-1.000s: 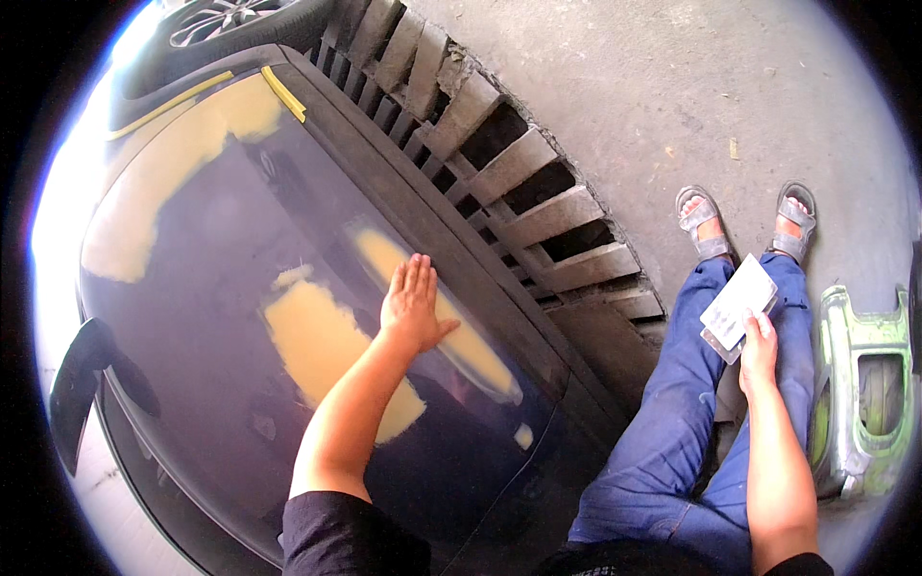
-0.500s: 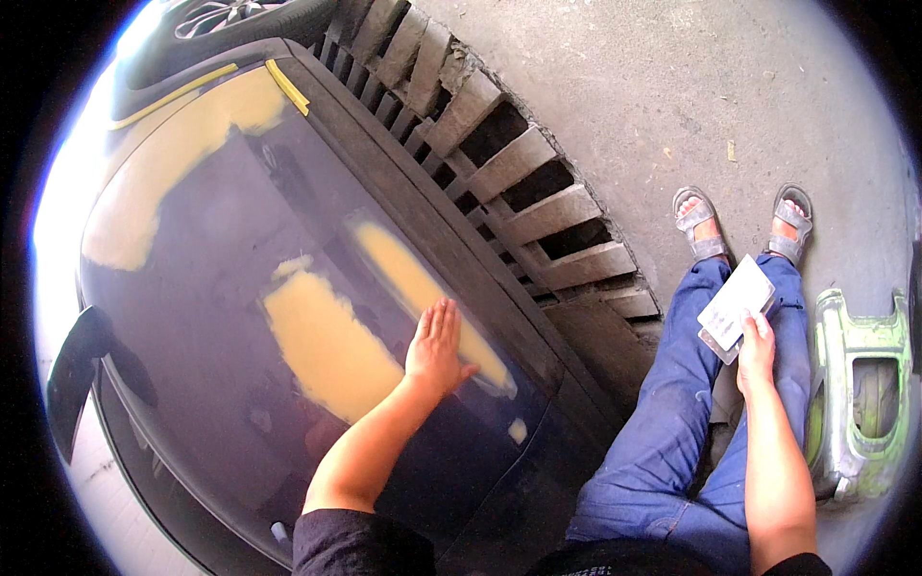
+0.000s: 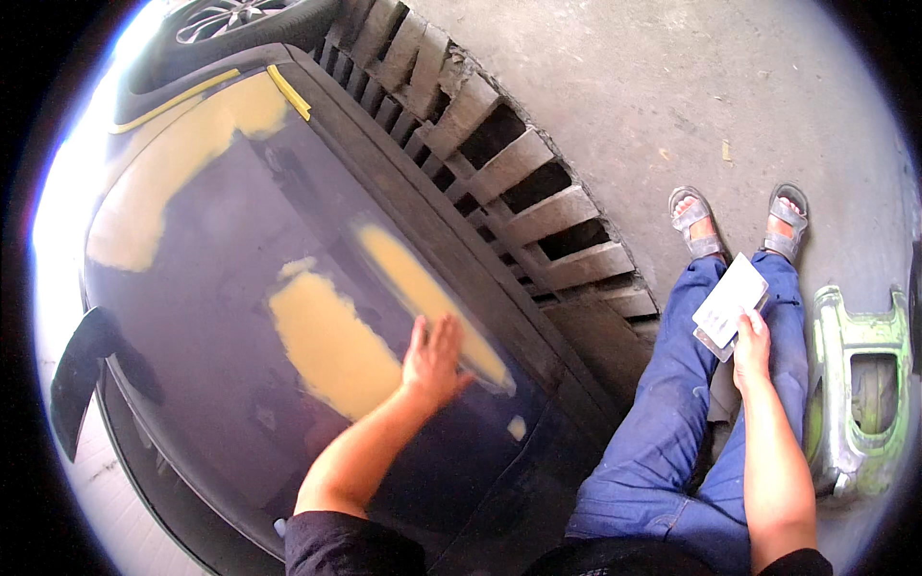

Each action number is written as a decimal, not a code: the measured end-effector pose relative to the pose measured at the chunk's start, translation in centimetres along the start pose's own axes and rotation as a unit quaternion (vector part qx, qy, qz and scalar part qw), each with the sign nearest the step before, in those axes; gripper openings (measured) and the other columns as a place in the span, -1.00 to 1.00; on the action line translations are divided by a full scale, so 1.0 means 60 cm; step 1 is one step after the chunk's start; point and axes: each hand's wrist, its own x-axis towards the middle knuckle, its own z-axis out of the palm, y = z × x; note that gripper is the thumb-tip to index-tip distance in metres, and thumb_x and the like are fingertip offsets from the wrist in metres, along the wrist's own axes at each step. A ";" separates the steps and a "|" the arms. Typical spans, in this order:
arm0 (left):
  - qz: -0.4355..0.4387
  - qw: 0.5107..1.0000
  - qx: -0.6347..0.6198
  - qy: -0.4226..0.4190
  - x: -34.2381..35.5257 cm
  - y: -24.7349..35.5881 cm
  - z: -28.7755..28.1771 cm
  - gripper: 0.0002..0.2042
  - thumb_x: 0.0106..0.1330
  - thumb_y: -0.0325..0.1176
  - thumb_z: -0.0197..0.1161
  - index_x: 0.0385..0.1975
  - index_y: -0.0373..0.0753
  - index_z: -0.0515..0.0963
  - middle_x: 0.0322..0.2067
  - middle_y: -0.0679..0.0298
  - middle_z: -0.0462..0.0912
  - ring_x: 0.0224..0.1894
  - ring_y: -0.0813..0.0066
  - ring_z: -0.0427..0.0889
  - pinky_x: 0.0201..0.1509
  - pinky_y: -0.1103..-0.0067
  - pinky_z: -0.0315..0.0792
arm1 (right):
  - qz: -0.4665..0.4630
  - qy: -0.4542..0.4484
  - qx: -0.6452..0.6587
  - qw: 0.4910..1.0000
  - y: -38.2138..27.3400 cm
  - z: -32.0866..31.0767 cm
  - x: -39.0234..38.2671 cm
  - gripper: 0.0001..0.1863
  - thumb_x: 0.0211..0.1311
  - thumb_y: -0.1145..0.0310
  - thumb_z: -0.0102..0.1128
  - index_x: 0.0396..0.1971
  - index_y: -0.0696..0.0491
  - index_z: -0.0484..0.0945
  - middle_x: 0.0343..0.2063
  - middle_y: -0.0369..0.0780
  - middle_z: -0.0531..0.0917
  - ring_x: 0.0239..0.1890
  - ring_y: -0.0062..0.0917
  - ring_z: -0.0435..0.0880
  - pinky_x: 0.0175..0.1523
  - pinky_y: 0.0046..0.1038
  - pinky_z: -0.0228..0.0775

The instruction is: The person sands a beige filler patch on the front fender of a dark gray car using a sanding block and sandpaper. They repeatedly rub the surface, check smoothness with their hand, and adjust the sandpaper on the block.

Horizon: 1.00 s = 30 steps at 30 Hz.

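A dark car body panel (image 3: 211, 288) carries pale yellow filler patches, among them a broad central one (image 3: 331, 346) and a long narrow one (image 3: 384, 250). Over the lower part of the long patch, my left hand (image 3: 437, 360) lies palm down, fingers out and slightly blurred, apparently touching the surface. At the right, above my legs, my right hand (image 3: 752, 350) grips a flat white rectangular sheet (image 3: 727, 298) with a greyish plate behind it; what these are, I cannot tell.
Yellow tape strips (image 3: 288, 91) run along the panel's upper edge, with a wheel (image 3: 230, 19) beyond. Slatted concrete or wooden pieces (image 3: 499, 168) lie beside the car on the concrete floor (image 3: 720, 96). A pale green frame-like part (image 3: 860, 442) is at the right, a black curved piece (image 3: 77, 384) at the left.
Since a second ago my left hand has slid down along the long filler patch, toward the lower right. My right hand and the sheet it holds have barely moved.
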 end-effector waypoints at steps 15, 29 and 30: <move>-0.064 0.998 0.004 -0.026 0.064 0.137 0.034 -0.05 0.21 0.32 -0.05 0.37 -0.39 -0.02 0.42 -0.04 -0.18 0.48 0.04 -0.31 0.48 0.21 -0.41 | 0.012 0.008 -0.058 0.998 0.008 -0.015 -0.003 -0.72 0.35 0.37 -0.03 -0.08 0.21 0.51 -0.19 -0.23 0.62 -0.16 -0.58 0.54 -0.02 -0.53 0.33; 0.050 0.999 0.008 -0.009 -0.003 0.234 0.084 -0.07 0.19 0.36 -0.10 0.36 -0.34 0.05 0.42 0.08 -0.06 0.48 0.16 -0.21 0.49 0.26 -0.36 | -0.001 0.001 -0.082 0.997 0.013 -0.027 -0.003 -0.71 0.33 0.34 -0.02 -0.10 0.23 0.51 -0.22 -0.20 0.63 -0.17 -0.53 0.55 -0.02 -0.48 0.34; 0.060 0.998 0.001 -0.010 -0.010 0.237 0.086 -0.07 0.20 0.36 -0.10 0.36 -0.33 0.05 0.42 0.09 -0.06 0.48 0.17 -0.20 0.49 0.26 -0.36 | -0.006 0.000 -0.090 0.996 0.015 -0.030 -0.003 -0.70 0.33 0.35 -0.02 -0.09 0.23 0.51 -0.22 -0.20 0.63 -0.16 -0.53 0.55 -0.02 -0.48 0.34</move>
